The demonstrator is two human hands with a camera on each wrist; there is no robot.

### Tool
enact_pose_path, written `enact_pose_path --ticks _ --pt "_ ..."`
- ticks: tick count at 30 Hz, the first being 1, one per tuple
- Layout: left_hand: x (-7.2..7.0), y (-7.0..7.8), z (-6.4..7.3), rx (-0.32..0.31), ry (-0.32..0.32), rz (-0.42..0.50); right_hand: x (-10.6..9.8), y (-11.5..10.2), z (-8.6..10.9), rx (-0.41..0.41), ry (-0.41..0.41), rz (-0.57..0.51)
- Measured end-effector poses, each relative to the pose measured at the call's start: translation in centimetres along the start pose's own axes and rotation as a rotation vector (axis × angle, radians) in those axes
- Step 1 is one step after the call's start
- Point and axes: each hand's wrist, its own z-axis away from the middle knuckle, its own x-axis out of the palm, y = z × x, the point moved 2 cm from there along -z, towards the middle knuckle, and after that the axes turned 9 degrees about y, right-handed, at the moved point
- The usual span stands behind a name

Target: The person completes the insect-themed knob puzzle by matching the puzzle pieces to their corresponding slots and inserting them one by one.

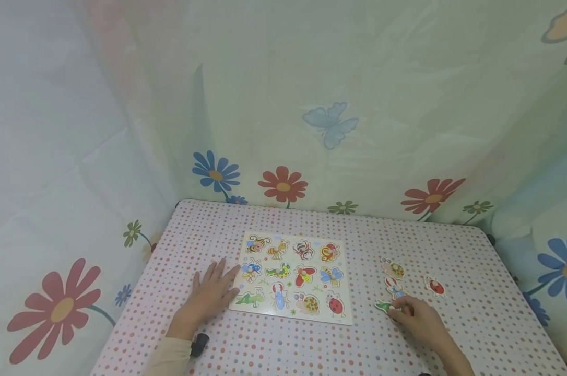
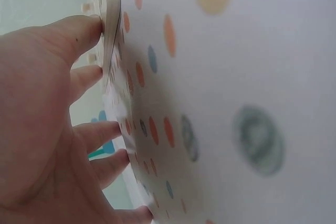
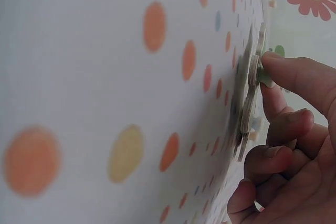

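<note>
My left hand (image 1: 208,297) lies with fingers spread at the left edge of a wooden insect puzzle board (image 1: 347,297). In the left wrist view, the thumb (image 2: 79,32) touches the board's side, and several fingertips rest on the tabletop. To the right of the board, my right hand (image 1: 420,319) pinches a green grasshopper puzzle piece (image 1: 383,305) between thumb and index finger, low over the table. Just beyond it lie a stag beetle piece (image 1: 394,287) and a snail piece (image 1: 393,269). Farther right is a ladybug piece (image 1: 435,286).
A polka-dot cloth covers the table (image 1: 283,350). Behind and beside it hangs a pale curtain (image 1: 264,120) printed with flowers and butterflies. A dark object (image 1: 199,345) shows at the left wrist.
</note>
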Motion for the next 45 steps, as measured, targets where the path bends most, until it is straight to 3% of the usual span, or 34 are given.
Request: enact_pose_path --ticks 16,31,45 --pt "-0.3 0.0 -0.1 -0.001 0.002 0.005 0.3 -1.6 -0.2 -0.032 0.041 -0.002" --pt "0.0 -0.1 -0.3 0.005 0.003 -0.009 2.1 -6.1 -0.8 -0.119 0.002 -0.087" --pt "0.3 -0.2 -0.2 0.005 0.0 -0.019 4.7 -11.1 -1.8 -0.26 -0.064 -0.141"
